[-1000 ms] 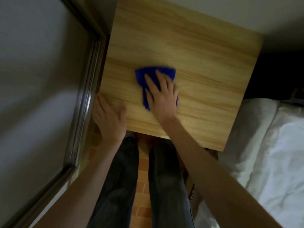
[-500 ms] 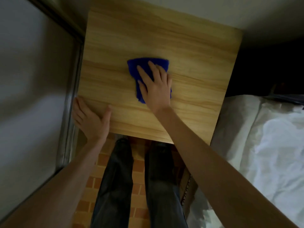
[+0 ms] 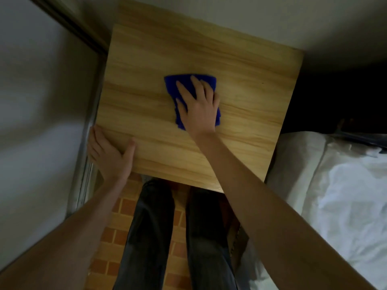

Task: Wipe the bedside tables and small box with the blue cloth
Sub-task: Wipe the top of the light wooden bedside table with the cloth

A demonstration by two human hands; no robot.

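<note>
Right now my right hand (image 3: 198, 106) lies flat and spread on the blue cloth (image 3: 189, 86), pressing it onto the wooden tabletop (image 3: 247, 105) a little past the middle. My left hand (image 3: 110, 152) is open too, palm down over the near left corner, thumb on the surface and fingers (image 3: 95, 139) hanging past the edge, holding nothing. I judge the cloth soft, light and limp; it will bunch or slip out unless the palm bears down evenly, so the best hold is flat pressure over its middle, fingertips pinning the far edge. I expect the smooth surface to offer little drag. White bedding (image 3: 345, 195) lies to the right; the small box is nowhere in view.
</note>
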